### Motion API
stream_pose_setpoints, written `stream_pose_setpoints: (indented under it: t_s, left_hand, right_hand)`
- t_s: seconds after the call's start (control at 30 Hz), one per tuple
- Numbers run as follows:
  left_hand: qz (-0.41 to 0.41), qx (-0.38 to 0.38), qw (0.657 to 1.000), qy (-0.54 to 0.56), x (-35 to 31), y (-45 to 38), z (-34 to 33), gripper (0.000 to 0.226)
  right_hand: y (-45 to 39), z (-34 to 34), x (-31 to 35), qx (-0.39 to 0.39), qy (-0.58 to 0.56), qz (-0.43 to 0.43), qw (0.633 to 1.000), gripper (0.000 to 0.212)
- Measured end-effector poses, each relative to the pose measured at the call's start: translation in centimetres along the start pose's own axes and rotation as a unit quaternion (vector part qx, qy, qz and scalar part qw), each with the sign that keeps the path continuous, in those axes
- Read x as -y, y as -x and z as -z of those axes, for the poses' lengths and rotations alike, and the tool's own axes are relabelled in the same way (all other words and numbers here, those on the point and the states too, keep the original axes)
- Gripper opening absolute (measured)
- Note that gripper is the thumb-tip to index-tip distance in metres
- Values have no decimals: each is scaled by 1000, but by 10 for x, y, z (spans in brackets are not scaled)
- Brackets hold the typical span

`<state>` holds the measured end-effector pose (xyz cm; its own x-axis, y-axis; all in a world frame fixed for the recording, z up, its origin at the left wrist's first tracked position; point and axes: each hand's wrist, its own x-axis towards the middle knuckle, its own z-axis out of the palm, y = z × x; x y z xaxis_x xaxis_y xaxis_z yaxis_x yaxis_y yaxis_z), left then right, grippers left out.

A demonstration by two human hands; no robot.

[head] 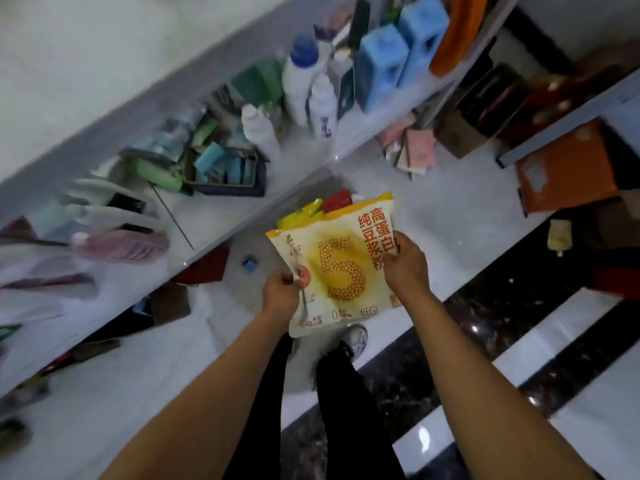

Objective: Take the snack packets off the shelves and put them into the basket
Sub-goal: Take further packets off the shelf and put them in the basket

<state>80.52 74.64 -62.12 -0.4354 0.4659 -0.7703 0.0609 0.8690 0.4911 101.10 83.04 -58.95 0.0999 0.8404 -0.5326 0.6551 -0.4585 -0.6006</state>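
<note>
Both hands, left (281, 289) & right (406, 263), grip the soy-milk powder bag (337, 268) by its edges. Basket not clearly visible at 12 o'clock. Blind drop could miss it.

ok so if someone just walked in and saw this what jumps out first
The big yellow-and-white packet with a large 5 on it, held at centre by the left hand and the right hand. Next, the two blue jugs on the shelf at upper right, among white bottles.
</note>
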Motion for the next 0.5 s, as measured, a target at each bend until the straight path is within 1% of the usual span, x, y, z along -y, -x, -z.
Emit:
stream_pose_setpoints:
  t_s: [0.07, 0.17, 0.27, 0.33, 0.37, 0.4, 0.43, 0.47, 0.5]
  left_hand:
    - [35, -14, 999, -15, 19, -38, -22, 18]
    - [75, -1, 997, -19, 46, -97, -51, 27]
    - [101, 12, 994, -49, 77, -156, -73, 28]
    - [88, 18, 991, -103, 97, -196, -86, 17]
    - [73, 22, 988, -136, 104, -216, -92, 12]
    - [55, 28, 984, -167, 112, -234, -98, 11]
    - [40, 33, 980, -192, 119, -249, -104, 12]
    - [29, 38, 977, -209, 126, -265, -111, 16]
    - [28, 45, 975, -215, 130, -275, -118, 23]
  right_hand:
    - [-24, -33, -31, 6, 14, -37, 999, 42]
    - [-66, -84, -73, 11, 17, -57, 998, 45]
    - [-106, -130, -98, 35, 33, -62, 997, 38]
    - [-134, -161, -116, 46, 38, -39, 998, 31]
    - [-150, -176, -126, 41, 41, -13, 998, 26]
    - [-165, -188, -132, 46, 50, -18, 998, 21]
    - [-182, -198, -144, 24, 88, 26, 995, 19]
    - [-195, -203, -145, 20, 97, -10, 995, 19]
    - [-210, -213, -159, 9, 94, 18, 995, 19]
